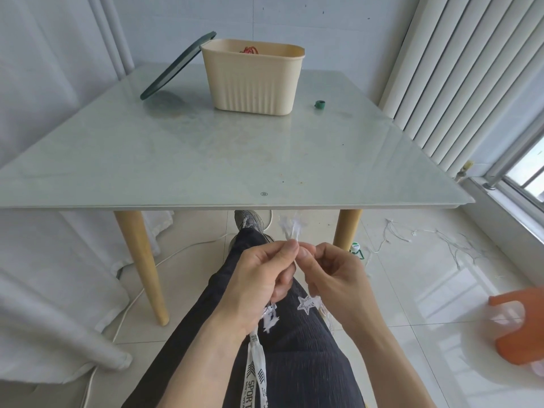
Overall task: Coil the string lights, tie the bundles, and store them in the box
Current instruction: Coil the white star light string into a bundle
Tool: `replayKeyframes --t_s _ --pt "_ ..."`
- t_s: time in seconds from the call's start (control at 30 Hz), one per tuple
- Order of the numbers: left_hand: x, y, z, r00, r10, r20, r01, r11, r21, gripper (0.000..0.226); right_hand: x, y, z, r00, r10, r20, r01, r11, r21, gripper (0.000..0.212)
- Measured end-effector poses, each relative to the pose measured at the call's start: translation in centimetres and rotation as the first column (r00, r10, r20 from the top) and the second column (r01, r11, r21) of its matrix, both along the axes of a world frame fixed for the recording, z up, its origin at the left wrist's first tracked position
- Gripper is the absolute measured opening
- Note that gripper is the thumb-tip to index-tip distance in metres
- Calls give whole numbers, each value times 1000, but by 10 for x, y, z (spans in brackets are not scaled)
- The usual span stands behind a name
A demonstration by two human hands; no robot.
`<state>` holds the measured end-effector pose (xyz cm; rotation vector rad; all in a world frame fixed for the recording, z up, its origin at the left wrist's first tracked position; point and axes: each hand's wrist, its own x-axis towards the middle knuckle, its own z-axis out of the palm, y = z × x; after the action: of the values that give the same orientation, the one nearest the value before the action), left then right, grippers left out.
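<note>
Closest to me, my left hand (262, 281) and right hand (335, 278) meet over my lap, each pinching the white lights (290, 228) between thumb and fingers. A small tuft of strands sticks up above the pinch, and 2 flat star shapes (307, 303) hang below against the dark trousers (294, 363).

I judge this to be the coiling or gathering step. To do it well, I should keep the loops even, hold the bundle firm in 1 hand, feed slack with the other, and avoid kinking the thin wire. The strand looks fine and limp, so it will tangle easily; the stars look stiff and may snag.

A white printed drawstring (256, 372) dangles near my left wrist. More white strand (447, 242) trails loose across the glossy tiled floor to the right, near an orange stool (518, 328).

Beyond my hands, the desk (206, 160) has a smooth, pale green glass top on round wooden legs. Far back stands the cream ribbed box (253, 81), open, with something red inside. Its dark green lid (176, 66) leans against it. A small green tie roll (319, 104) sits just to the box's right.
</note>
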<state>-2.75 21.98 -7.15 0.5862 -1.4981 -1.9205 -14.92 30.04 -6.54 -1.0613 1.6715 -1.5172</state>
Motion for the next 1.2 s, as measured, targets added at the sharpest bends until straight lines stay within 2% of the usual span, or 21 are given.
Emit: replayKeyframes --t_s 0.03,0.1,0.17,0.23,0.3,0.4,0.5,0.57,0.63,0.7,0.8,1.0,1.07,1.13,1.2 --pt "-1 1 0 1000 23 -14 -23 1000 -2 33 -1 0 0 999 48 2 -48 999 -16 33" --pt "-4 4 0 997 68 -32 -69 996 -47 31 -7 1 -2 990 128 -52 -129 991 -16 42" --pt "-6 5 0 988 133 -73 -138 988 -67 30 -16 3 -4 970 141 -199 -134 990 50 49" --pt "-4 -1 -1 964 238 -119 -240 971 -4 30 -28 6 -7 955 144 -258 -124 988 93 48" --pt "-1 -10 -2 939 309 -149 -308 951 27 30 -39 10 -11 962 152 -229 -130 986 107 46" --pt "3 -19 2 910 300 -287 -275 953 126 33 -51 17 -14 974 186 -132 -173 980 101 35" --pt "5 -21 11 866 305 -397 -205 940 274 31 -58 22 -16 968 238 -83 -225 964 142 46" --pt "9 -23 16 849 322 -419 -199 929 311 27 -64 24 -24 975 199 -97 -179 967 182 63" --pt "12 -25 18 847 347 -402 -222 919 326 26 -72 26 -35 984 143 -106 -115 966 232 68" --pt "14 -27 18 844 369 -388 -242 909 339 31 -77 29 -44 979 124 -162 -75 958 278 59" --pt "15 -30 17 840 388 -380 -259 901 349 33 -85 34 -51 963 147 -224 -60 933 355 30" --pt "19 -34 17 817 431 -384 -298 884 359 33 -94 39 -44 916 195 -350 3 870 493 36" --pt "18 -34 17 812 446 -377 -313 877 365 34 -97 40 -46 898 233 -374 -5 854 520 29" --pt "17 -34 17 814 449 -369 -319 876 362 34 -99 42 -48 897 261 -357 -36 848 529 22" --pt "18 -34 17 823 444 -355 -320 878 356 34 -99 43 -50 930 212 -301 -45 878 477 24"
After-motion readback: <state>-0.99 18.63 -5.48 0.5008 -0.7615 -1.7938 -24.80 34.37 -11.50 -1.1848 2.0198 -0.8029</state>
